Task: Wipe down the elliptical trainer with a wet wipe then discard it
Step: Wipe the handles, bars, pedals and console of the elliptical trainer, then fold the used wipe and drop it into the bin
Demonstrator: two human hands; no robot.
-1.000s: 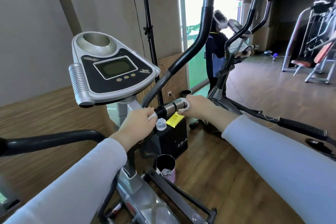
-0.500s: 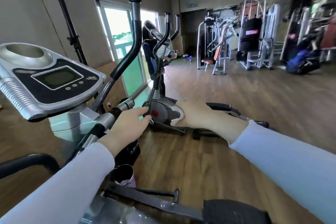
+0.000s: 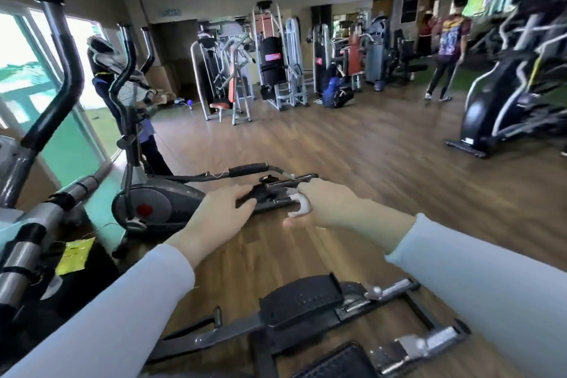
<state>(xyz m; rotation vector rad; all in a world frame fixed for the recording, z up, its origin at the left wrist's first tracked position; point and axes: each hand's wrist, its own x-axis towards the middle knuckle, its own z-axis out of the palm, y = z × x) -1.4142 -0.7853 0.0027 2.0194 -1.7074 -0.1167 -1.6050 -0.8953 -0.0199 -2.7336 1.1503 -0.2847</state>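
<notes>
The elliptical trainer fills the left and bottom of the view: its silver handlebar [image 3: 46,209], black upright arm [image 3: 58,77] and black foot pedals [image 3: 302,301]. My right hand [image 3: 325,205] is held out in mid-air above the floor, fingers curled round a crumpled white wet wipe [image 3: 302,204]. My left hand [image 3: 219,218] hovers beside it with relaxed, nearly straight fingers, holding nothing. Neither hand touches the machine. The picture is blurred by motion.
A second elliptical [image 3: 153,202] stands just beyond my hands, with a person [image 3: 135,95] behind it by the window. Weight machines [image 3: 270,64] line the far wall. Another person [image 3: 448,49] walks at back right near a large black elliptical [image 3: 506,95]. Wooden floor [image 3: 368,147] lies between.
My head has turned right, away from the console. Both hands have left the silver handlebar and moved right into open air; the wipe stays in my right hand.
</notes>
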